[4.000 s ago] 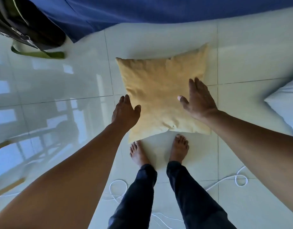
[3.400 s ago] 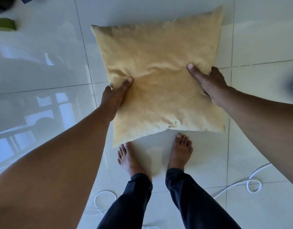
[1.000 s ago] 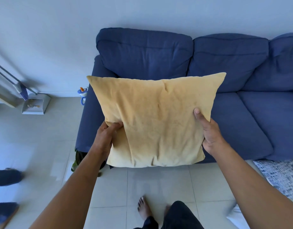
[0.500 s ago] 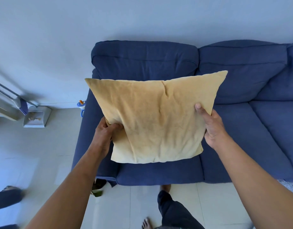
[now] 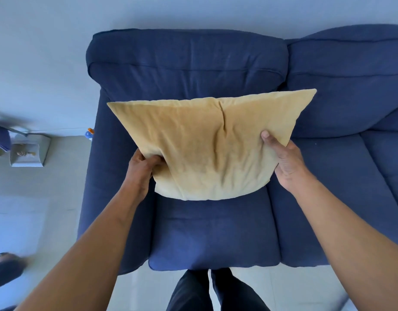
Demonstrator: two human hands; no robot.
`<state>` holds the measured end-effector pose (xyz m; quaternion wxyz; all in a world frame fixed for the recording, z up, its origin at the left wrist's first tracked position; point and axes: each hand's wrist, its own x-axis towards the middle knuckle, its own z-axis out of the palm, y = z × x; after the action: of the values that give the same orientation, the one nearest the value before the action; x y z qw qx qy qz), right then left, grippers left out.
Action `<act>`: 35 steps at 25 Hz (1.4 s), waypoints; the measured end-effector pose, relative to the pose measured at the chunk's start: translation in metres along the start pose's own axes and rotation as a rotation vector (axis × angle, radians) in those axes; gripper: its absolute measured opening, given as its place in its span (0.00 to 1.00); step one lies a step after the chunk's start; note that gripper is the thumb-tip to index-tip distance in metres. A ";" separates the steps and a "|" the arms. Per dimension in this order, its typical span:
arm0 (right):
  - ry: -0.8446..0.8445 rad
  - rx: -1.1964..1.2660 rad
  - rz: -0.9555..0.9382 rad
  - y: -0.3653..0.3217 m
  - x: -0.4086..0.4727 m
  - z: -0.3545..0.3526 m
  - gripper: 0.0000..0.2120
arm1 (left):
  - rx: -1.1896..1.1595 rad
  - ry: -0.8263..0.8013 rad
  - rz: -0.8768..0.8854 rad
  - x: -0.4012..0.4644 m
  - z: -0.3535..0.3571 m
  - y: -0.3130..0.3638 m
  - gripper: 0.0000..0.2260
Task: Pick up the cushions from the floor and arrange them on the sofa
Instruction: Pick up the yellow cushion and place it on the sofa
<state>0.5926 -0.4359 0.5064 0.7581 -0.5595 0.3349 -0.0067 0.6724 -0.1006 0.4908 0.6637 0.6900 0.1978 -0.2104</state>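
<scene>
The yellow cushion (image 5: 211, 149) is held up over the leftmost seat of the blue sofa (image 5: 216, 234), gripped from both sides. The left hand (image 5: 142, 167) is pinched onto the cushion's lower left edge, with fabric bunched between thumb and fingers. The right hand (image 5: 285, 160) is clamped on the right edge, the thumb pressed flat on the front face and the fingers hidden behind. A crease is seen running down from the top seam, which suggests the filling is being squeezed inward by the two-sided hold.

The cushion is tilted, its top edge leaning toward the backrest (image 5: 186, 63) and its bottom edge hanging above the seat, apparently not yet touching it. That angle looks chosen so the cushion can be dropped upright against the backrest rather than laid flat. A grip at the sides is probably being used so the bottom edge is left free to land first.

The placing step appears well under way, though nothing has been released. A lowering toward the rear of the seat seems called for next. Whether other cushions remain on the floor cannot be told from this view.
</scene>
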 end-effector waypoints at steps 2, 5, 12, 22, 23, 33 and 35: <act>0.010 0.016 0.015 0.003 0.023 0.005 0.29 | 0.008 -0.002 -0.010 0.026 0.004 0.006 0.29; 0.020 0.031 0.014 0.008 0.058 0.015 0.27 | 0.025 0.009 -0.022 0.063 0.008 0.010 0.28; 0.078 -0.045 0.141 0.043 0.144 0.035 0.30 | 0.139 0.026 -0.144 0.155 0.017 -0.015 0.25; 0.223 -0.037 0.047 0.024 0.163 0.050 0.29 | 0.024 0.118 -0.074 0.188 0.004 0.024 0.27; 0.232 -0.029 0.036 0.019 0.167 0.051 0.26 | -0.001 0.106 -0.058 0.189 0.005 0.034 0.25; 0.333 -0.198 0.107 0.015 0.180 0.062 0.20 | 0.173 0.151 -0.193 0.200 0.008 0.033 0.19; 0.342 -0.226 0.104 0.008 0.179 0.065 0.17 | 0.204 0.153 -0.209 0.199 0.012 0.037 0.24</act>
<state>0.7620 -0.4468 0.4193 0.6220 -0.6136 0.4858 -0.0249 0.8584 -0.1154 0.4112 0.5479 0.7433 0.2962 -0.2441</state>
